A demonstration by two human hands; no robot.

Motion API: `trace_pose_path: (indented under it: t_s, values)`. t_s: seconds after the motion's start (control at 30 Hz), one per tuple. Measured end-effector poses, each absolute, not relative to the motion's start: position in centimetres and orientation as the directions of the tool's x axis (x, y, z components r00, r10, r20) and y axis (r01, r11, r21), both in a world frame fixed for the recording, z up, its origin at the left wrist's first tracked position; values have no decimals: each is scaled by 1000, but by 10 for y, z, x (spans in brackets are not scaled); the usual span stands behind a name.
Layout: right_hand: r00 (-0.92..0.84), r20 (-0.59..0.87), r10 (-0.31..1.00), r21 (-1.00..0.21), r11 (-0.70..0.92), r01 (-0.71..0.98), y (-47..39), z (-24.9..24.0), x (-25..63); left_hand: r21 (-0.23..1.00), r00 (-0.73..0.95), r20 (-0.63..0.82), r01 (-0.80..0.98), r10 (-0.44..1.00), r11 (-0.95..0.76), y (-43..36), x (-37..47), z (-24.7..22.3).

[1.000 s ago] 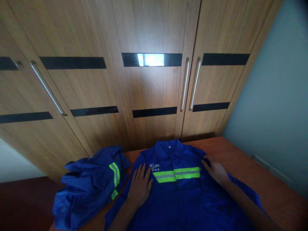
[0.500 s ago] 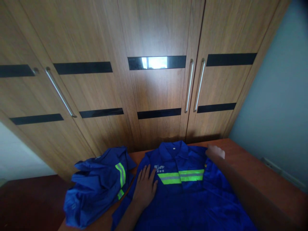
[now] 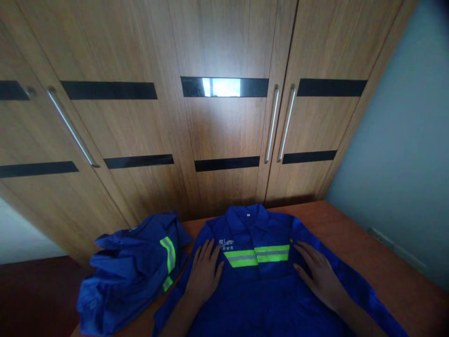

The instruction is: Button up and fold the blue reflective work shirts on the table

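Observation:
A blue work jacket (image 3: 245,295) with a collar, a white chest logo and a yellow-green reflective band lies spread on the reddish-brown table (image 3: 322,220), collar toward the wardrobe. My left hand (image 3: 203,271) rests flat on its left chest side, beside the logo, fingers spread. On the right side, my right hand (image 3: 319,276) lies on the cloth near the end of the band, fingers apart and thumb out. Neither hand grips the fabric. Left of the jacket is a crumpled second blue garment (image 3: 129,276) with reflective strips.
Behind the table stands a wooden wardrobe (image 3: 224,126) with black strips and long metal handles (image 3: 272,124). A pale wall (image 3: 396,164) borders the right side. A dark red surface (image 3: 31,290) shows at the lower left.
My right hand has let go of the jacket near its right shoulder and moved down and inward onto the chest. The right sleeve now shows stretched out to the lower right. The view has shifted slightly.

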State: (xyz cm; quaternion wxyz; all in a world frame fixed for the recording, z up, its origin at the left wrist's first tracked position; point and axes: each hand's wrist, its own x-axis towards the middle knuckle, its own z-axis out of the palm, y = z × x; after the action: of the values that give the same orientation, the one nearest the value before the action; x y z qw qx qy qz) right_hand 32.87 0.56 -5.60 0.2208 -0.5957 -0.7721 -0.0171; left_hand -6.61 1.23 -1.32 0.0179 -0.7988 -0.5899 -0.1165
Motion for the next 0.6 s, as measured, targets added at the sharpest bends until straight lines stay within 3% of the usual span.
trace_pose_path:
  t_s: [0.1,0.23,0.6]
  values:
    - [-244,295,924,-160,300,941,-15,-63,321,77,321,200,937,926,-342,1,-61,-6]
    - [-268,229,936,-193,314,930,-15,-54,330,43,344,171,934,923,-356,-27,-66,-6]
    - [-170,276,946,-144,216,966,-15,-76,384,119,293,176,941,940,-316,-56,-97,-18]
